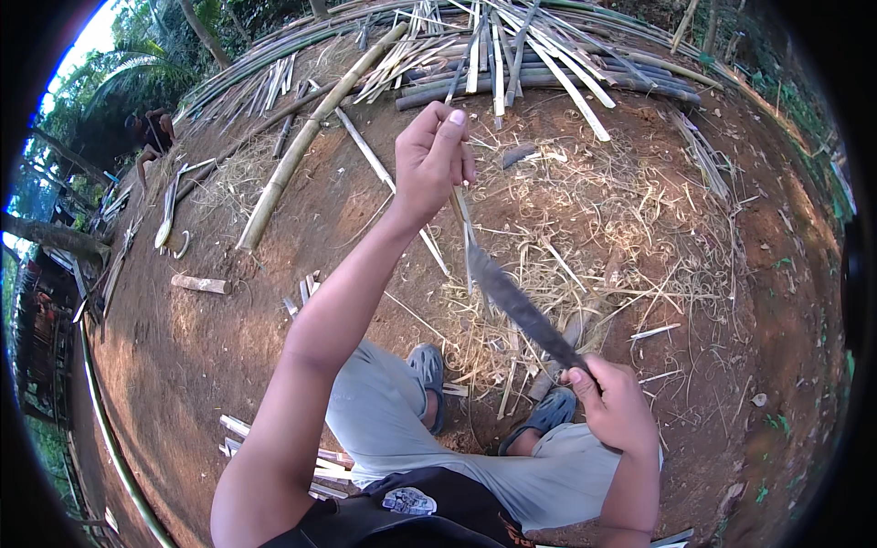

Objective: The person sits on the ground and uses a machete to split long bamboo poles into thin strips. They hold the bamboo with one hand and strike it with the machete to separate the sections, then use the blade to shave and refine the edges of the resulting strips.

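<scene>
My left hand (427, 166) is raised at arm's length, its fingers closed around a thin bamboo strip (464, 219). The strip runs down from below the fist and also pokes out above it. In my right hand (617, 409), lower and to the right, is the handle of a machete (523, 312) with a dark, broad blade. That blade slants up and left, and its far end meets or overlaps the strip below my left hand. Whether the edge bites into the bamboo cannot be made out.
Curly bamboo shavings (594, 228) cover the dirt around my feet. A long bamboo pole (315, 132) lies on the left, near a short cut piece (201, 284). Split slats and dark poles (548, 82) are piled at the back. Another person (151, 137) bends down at far left.
</scene>
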### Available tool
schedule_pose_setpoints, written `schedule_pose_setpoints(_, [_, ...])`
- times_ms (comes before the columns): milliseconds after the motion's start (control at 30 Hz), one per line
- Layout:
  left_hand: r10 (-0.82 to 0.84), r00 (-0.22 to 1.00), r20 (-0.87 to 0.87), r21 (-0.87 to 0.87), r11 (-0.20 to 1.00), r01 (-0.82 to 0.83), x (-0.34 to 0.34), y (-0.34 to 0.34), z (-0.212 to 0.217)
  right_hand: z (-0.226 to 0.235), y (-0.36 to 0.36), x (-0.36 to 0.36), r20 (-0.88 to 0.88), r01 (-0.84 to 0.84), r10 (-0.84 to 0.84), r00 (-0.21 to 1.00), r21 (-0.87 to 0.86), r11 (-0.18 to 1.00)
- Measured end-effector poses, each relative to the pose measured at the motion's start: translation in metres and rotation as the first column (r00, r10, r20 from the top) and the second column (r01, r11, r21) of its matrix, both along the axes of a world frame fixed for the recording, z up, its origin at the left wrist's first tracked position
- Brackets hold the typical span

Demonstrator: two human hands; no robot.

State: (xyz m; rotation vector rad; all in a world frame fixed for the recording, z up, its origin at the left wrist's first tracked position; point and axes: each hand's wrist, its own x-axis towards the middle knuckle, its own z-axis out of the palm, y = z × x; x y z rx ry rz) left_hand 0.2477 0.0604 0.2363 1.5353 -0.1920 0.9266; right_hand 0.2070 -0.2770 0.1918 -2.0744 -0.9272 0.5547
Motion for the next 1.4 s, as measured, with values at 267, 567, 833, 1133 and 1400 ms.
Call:
schedule_pose_setpoints(267, [0.302,0.933,0.194,-0.267,0.932,-0.246,-0.030,-0.025,0.001,0.002,0.084,-0.058,-0.038,0.283,-0.283,0.958,0.263,0.922])
schedule_pose_setpoints(567, [0.309,0.938,0.156,-0.373,0.898,-0.234,-0.073,-0.043,-0.012,-0.018,0.117,-0.084,0.083,0.142,-0.168,0.982,0.253,0.957])
schedule_pose_setpoints(833, [0.288,0.939,0.187,-0.404,0.894,-0.194,-0.082,-0.045,-0.022,-0.019,0.112,-0.081,0.073,0.126,-0.132,0.989,0.074,0.989])
schedule_pose_setpoints(1133, [0.443,0.863,0.244,-0.375,0.864,-0.337,-0.085,-0.052,-0.028,-0.058,0.105,-0.070,0.078,0.138,-0.137,0.988,-0.017,0.990])
schedule_pose_setpoints(1400, [0.403,0.880,0.250,-0.330,0.890,-0.314,-0.093,-0.058,-0.030,-0.045,0.109,-0.081,0.111,0.092,-0.111,0.988,0.168,0.981])
